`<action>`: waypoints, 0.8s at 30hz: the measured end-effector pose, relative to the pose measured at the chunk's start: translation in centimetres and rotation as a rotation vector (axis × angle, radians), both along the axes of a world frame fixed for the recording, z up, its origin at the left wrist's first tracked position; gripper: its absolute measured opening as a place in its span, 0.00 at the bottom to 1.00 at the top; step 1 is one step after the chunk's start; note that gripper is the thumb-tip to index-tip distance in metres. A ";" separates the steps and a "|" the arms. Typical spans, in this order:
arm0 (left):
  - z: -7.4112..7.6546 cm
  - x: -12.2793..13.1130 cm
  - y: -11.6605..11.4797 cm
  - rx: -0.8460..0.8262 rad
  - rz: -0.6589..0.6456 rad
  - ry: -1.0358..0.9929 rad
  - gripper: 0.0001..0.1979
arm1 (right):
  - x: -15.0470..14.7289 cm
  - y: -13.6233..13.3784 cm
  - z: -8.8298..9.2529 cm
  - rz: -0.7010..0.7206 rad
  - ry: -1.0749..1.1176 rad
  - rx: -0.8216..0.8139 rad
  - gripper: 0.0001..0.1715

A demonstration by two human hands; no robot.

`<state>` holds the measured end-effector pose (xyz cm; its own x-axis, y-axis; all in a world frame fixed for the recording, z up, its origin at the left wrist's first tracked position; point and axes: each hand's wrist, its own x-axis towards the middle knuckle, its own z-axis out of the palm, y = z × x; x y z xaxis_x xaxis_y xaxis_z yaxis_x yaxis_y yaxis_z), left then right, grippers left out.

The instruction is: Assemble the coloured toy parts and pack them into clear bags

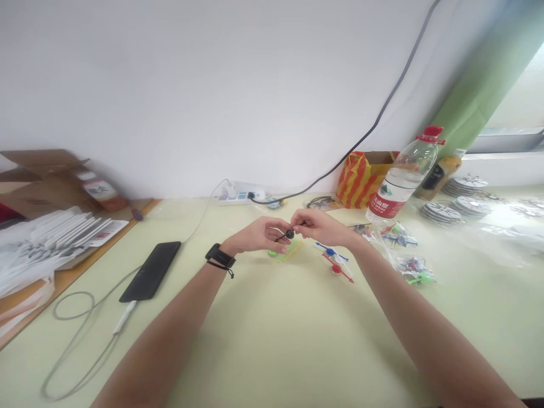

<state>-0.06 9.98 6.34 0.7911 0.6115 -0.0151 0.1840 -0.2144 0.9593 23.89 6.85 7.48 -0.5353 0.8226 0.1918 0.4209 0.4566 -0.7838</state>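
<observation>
My left hand [258, 236] and my right hand [318, 226] meet above the table, holding a small black spinner arrow [289, 233] with a round hub between their fingertips. The left fingers are curled around its thin pointed side, and the right thumb and finger pinch close to the hub. On the table just below are a yellow arrow [293, 251] and a green round piece [272, 253], partly hidden by the left hand. Right of them lie a blue spinner arrow [330, 251] and a red spinner arrow [336, 268].
Bags of small coloured parts [414, 269] lie right, near a large water bottle [393, 181], a striped bag [361, 178] and stacked discs [441, 213]. A power strip [240, 194] sits by the wall. Left are a phone [151, 271] on its cable and white packets [63, 232].
</observation>
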 end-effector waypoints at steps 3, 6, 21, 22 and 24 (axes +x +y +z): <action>0.0 0.2 -0.1 0.033 0.024 0.018 0.26 | -0.1 -0.1 0.1 -0.017 -0.024 0.020 0.06; -0.1 0.3 0.0 0.091 0.067 0.014 0.21 | 0.1 -0.2 0.3 0.010 0.002 0.012 0.06; 0.2 0.5 0.2 0.127 0.084 -0.098 0.19 | 0.0 -0.6 0.7 0.030 0.021 0.043 0.05; 0.2 0.5 0.2 0.122 0.075 -0.095 0.19 | 0.0 -0.6 0.7 0.035 0.026 0.033 0.05; 0.2 0.5 0.2 0.121 0.060 -0.084 0.19 | 0.0 -0.5 0.6 0.046 0.032 0.028 0.05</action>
<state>0.39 10.21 6.55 0.7482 0.6512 0.1267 0.1200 -0.3207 0.9396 23.87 6.34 8.07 -0.5653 0.7917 0.2316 0.3744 0.4965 -0.7832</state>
